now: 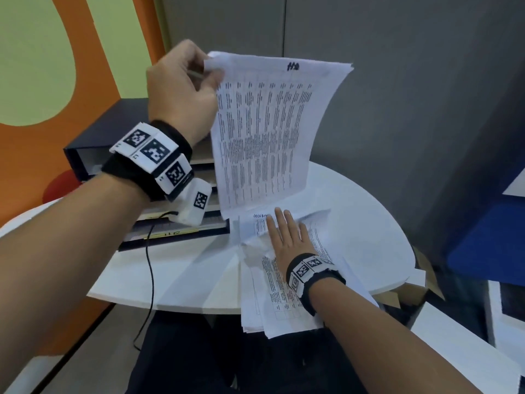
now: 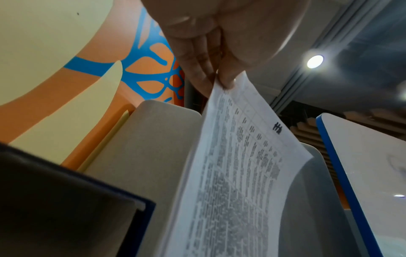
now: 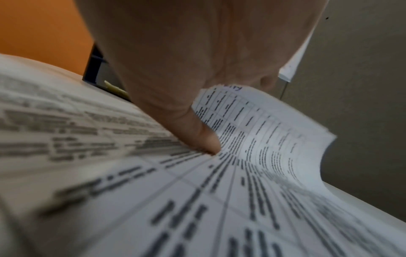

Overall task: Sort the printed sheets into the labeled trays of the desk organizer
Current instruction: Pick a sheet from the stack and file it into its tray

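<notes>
I am in an office, at a small meeting corner by the look of it. My papers lie on a round white tabletop (image 1: 355,223), and a dark desk organizer (image 1: 93,143) with stacked trays stands at its left edge. Printed sheets (image 1: 264,132) full of tabled text are everywhere before me. Grey partition panels (image 1: 397,81) close the back, the wall (image 1: 37,66) carries an orange and pale green mural, and a blue-edged whiteboard (image 2: 362,165) stands near under round ceiling lights (image 2: 314,61).
</notes>
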Motion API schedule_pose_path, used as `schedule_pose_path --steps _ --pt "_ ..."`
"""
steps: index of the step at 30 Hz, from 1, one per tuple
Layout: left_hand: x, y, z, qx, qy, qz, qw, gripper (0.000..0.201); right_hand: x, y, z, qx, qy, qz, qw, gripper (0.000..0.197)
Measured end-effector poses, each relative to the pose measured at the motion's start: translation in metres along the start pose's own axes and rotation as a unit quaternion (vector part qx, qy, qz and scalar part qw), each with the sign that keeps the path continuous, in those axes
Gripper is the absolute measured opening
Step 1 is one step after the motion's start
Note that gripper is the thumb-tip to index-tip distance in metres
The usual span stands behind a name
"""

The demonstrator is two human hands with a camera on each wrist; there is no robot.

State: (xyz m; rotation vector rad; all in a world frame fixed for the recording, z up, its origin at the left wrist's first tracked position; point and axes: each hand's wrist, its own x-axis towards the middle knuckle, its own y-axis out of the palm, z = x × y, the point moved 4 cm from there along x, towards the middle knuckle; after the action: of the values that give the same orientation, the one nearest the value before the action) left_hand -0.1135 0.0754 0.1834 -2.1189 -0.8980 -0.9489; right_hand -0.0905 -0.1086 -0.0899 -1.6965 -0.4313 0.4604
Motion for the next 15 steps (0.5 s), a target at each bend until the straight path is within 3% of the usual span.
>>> schedule_pose_path --steps 3,7,11,15 --pt "0.009 -0.012 0.0 0.011 0.014 -0.023 1.0 0.01 -0.002 -0.01 -0.003 0.041 0.01 -0.06 0.997 0.093" --pt "0.011 -0.02 0.004 0.028 0.004 -0.022 0.999 0.009 -0.004 -0.015 -0.01 0.042 0.026 -0.059 0.997 0.101" --pt "0.001 -0.021 0.017 0.02 -0.028 -0.006 0.999 0.013 -0.007 -0.02 -0.025 0.03 0.044 -0.041 0.998 0.09" --pt "-0.016 -0.014 0.036 0.016 -0.068 0.021 0.997 0.012 -0.011 -0.029 -0.042 0.073 0.086 -0.085 0.99 0.08"
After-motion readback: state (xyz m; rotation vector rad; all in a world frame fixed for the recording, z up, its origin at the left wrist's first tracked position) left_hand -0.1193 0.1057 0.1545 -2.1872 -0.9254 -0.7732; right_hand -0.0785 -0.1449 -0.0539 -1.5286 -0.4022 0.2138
